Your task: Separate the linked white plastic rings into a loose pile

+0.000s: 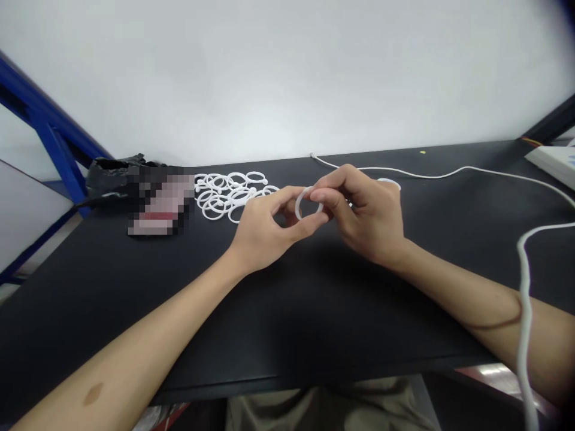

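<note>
A thin white ring (297,207) is held upright between my two hands, above the middle of the black table. My left hand (265,226) grips its left and lower side between thumb and fingers. At the ring's upper right, my right hand (366,212) pinches it with thumb and forefinger. Behind my left hand lies a loose pile of white rings (218,197), some with a small round knob. Part of a white round piece (390,184) shows behind my right hand, which mostly hides it.
Left of the pile are a pixelated flat object (162,206) and a crumpled black bag (112,176). A white cable (431,177) runs along the back; a thicker one (523,287) crosses over my right forearm. A white box (552,164) stands at the right edge.
</note>
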Available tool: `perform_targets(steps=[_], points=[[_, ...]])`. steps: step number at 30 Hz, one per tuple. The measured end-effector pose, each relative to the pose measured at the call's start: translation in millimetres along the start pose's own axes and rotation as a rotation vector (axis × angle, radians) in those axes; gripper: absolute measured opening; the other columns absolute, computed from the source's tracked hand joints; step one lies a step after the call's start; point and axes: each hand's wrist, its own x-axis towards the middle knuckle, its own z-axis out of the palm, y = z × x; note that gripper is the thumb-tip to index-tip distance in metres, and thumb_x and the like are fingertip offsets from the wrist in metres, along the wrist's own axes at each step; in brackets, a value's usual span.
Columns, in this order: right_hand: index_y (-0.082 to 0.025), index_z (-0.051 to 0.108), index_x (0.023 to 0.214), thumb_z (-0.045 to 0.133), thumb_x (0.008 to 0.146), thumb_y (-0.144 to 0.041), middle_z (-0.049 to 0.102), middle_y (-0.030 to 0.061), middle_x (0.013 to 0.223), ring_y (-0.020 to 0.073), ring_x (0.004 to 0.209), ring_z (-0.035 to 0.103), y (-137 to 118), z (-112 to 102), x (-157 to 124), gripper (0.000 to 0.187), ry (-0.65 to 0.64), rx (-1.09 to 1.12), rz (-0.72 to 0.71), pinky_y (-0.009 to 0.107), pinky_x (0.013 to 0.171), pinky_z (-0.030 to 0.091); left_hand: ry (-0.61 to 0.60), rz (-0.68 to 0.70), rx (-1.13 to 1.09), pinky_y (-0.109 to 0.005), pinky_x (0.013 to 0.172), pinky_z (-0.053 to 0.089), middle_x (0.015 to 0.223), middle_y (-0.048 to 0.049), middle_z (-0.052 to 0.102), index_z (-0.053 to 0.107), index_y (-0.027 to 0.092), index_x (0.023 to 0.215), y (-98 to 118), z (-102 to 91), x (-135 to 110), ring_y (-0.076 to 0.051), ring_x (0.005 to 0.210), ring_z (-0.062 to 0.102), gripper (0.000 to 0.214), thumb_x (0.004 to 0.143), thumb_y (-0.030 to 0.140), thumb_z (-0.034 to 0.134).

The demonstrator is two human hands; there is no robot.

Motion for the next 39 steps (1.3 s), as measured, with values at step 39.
perform_targets(steps=[39], points=[[-0.020,0.067,0.087,0.051,0.099,-0.029,0.071,-0.0025,0.074,0.0076,0.057,0.057,5.5,1.9,-3.7,0.022,-0.131,0.077,0.007,0.021,0.057,0.042,0.036,0.251,0.364,-0.022,0.062,0.046,0.068,0.0052,0.065,0.065,0.022,0.100,2.7,-1.6,3.5,-0.011,0.057,0.058,0.028,0.092,0.047,0.061]])
